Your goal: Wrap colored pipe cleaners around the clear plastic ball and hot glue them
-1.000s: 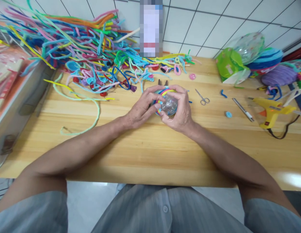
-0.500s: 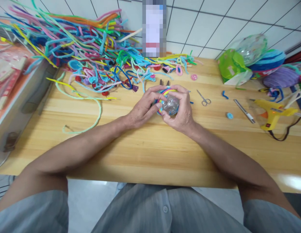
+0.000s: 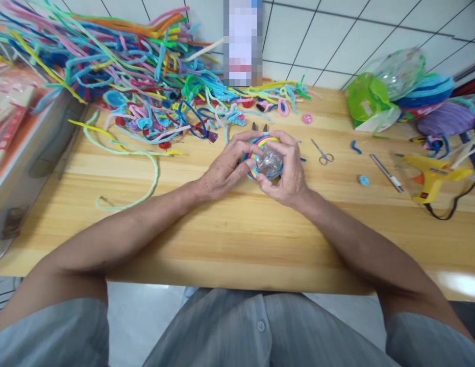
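Note:
Between my two hands is a round, shiny clear plastic ball (image 3: 268, 162), partly ringed by pipe cleaners (image 3: 254, 153) in yellow, pink and blue. My left hand (image 3: 230, 165) curls round its left side, with fingers and thumb on the coloured rings. On the other side my right hand (image 3: 285, 165) cups the ball, thumb at the near edge and fingers over the top. My palms hide much of its sides. Two dark tips of a tool (image 3: 260, 127) stick out just behind my hands; the rest of it is hidden.
A big heap of pipe cleaners (image 3: 126, 71) fills the back left. Right of my hands lie small scissors (image 3: 322, 153), a utility knife (image 3: 386, 173), a blue coil (image 3: 363, 180) and a yellow glue gun (image 3: 428, 176). Behind them stands a green packet (image 3: 365, 102). A grey-sided box (image 3: 34, 168) borders the left.
My hands stay round the ball, with only a slight shift of fingers and ball. The coloured rings show a little more clearly. The whole view has shifted slightly.

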`<state>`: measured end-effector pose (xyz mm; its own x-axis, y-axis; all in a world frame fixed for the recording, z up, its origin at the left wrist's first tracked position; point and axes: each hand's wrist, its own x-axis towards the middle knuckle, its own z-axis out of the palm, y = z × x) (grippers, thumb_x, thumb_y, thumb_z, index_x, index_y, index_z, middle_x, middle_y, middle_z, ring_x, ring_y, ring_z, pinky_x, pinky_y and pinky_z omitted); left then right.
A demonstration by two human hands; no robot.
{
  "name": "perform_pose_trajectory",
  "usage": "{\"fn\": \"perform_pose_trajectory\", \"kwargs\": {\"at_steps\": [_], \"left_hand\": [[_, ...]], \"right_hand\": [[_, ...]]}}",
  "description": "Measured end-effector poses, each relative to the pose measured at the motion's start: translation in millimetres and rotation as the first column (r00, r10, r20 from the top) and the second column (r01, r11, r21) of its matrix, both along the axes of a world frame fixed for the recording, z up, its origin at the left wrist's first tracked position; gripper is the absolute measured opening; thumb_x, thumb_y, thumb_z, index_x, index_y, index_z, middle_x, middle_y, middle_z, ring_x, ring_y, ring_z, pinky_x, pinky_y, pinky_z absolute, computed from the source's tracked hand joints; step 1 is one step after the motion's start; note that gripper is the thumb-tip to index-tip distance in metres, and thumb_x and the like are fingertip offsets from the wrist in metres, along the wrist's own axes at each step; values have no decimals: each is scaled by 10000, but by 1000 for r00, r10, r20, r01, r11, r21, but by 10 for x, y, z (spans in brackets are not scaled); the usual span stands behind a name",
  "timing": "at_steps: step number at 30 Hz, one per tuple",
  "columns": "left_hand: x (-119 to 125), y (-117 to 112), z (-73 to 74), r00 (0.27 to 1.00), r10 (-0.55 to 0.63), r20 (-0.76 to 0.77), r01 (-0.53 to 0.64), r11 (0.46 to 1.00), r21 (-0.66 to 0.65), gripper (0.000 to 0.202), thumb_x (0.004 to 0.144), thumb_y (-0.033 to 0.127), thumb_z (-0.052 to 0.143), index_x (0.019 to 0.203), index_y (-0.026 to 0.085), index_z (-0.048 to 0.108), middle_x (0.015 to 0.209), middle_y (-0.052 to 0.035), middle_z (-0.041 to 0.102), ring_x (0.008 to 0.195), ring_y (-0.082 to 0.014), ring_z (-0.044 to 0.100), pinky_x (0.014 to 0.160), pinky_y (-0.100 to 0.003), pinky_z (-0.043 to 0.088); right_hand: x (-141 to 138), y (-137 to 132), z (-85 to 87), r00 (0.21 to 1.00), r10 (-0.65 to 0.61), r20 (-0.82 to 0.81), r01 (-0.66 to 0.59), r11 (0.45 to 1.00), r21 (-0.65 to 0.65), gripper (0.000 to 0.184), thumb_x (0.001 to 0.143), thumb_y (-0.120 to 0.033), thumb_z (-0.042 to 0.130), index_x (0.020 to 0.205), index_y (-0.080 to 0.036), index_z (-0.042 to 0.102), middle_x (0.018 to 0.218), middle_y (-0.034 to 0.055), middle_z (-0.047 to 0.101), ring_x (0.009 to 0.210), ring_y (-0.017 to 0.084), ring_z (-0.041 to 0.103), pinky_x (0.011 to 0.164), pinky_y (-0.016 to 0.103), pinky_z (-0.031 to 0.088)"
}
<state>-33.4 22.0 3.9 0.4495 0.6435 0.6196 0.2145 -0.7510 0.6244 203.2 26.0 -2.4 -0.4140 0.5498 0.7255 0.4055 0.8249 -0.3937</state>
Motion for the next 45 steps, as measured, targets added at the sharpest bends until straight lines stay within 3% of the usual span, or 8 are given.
{"fn": "perform_pose_trajectory", "kwargs": {"at_steps": [4,15,24,31,36,41,45], "left_hand": [[4,-8,17,1000,4,-2,-4,1000,14,304,1172,481,472,1384,313,611,1627,-118,587,1578,-269,544,1322,-568,464],[6,-17,23,1000,1,-3,-1,1000,0,337,1163,523,477,1374,306,625,1635,-120,585,1578,-281,545,1325,-588,454],[31,-40,48,1000,-9,5,9,1000,5,301,1169,493,482,1350,308,635,1630,-107,600,1568,-270,559,1313,-569,472],[28,-48,63,1000,-1,-29,2,1000,16,306,1177,495,458,1360,311,620,1637,-122,588,1575,-261,544,1313,-596,473],[14,-21,41,1000,-9,-4,9,999,39,283,1177,465,471,1387,329,603,1632,-106,593,1583,-264,545,1316,-592,474],[-4,-9,25,1000,-14,1,14,999,33,287,1178,446,483,1406,312,594,1634,-116,585,1586,-267,546,1317,-584,474],[-11,14,10,999,-53,8,53,997,60,399,1116,515,612,1451,306,558,1648,-152,559,1615,-317,510,1327,-604,456]], "right_hand": [[1,4,-3,1000,18,-15,-18,1000,8,738,935,-468,763,1588,-327,449,1588,168,574,1501,420,584,1212,750,516],[29,4,-5,999,38,-16,-38,999,-5,776,907,-512,808,1574,-326,457,1601,167,562,1500,427,583,1210,758,507],[-32,-62,47,997,0,-78,1,1000,15,653,950,-525,748,1521,-316,508,1528,149,596,1439,402,621,1185,720,544],[32,-55,62,999,15,-35,-15,1000,-11,582,1006,-521,667,1530,-320,511,1552,145,589,1457,403,613,1204,736,527],[61,10,54,999,51,3,-51,998,23,697,981,-585,699,1581,-317,469,1593,155,568,1485,406,599,1201,736,530],[77,56,39,999,41,36,-43,997,58,744,962,-551,745,1606,-320,454,1599,166,578,1490,388,605,1207,685,548],[89,55,24,998,54,31,-55,998,16,761,954,-551,766,1608,-328,449,1625,148,560,1512,409,587,1236,719,515]]}}
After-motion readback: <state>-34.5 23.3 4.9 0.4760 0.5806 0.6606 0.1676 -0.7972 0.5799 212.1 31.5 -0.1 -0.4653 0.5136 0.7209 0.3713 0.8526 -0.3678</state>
